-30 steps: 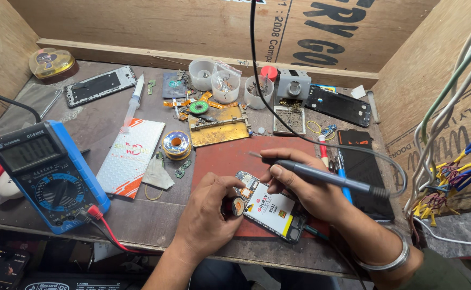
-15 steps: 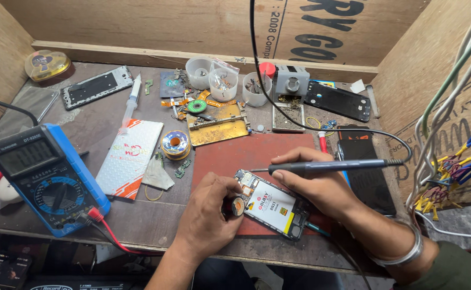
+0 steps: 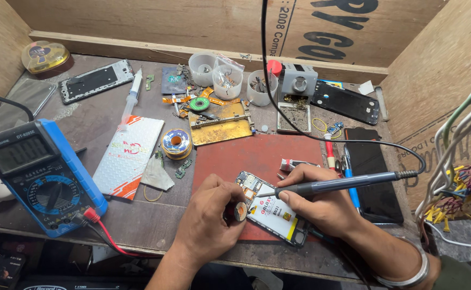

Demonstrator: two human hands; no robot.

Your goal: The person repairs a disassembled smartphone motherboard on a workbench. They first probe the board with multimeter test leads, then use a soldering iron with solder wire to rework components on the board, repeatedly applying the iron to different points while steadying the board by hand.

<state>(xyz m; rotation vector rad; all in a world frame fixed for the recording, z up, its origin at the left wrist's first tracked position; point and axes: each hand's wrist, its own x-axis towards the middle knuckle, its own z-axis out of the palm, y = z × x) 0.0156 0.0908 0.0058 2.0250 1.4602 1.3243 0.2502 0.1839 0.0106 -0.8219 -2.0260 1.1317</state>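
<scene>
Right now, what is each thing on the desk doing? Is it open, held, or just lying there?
Opened phone: back off, lying on the red mat.
Soldering iron: held in the right hand, tip on the phone.
Left hand: pinching a small round thing.
Multimeter: lying flat, red lead plugged in.
Solder spool: lying untouched.

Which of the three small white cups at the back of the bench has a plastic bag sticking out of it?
The middle cup. A crumpled clear bag pokes out of its top, while the left cup and right cup stand open with only small parts inside.
</scene>
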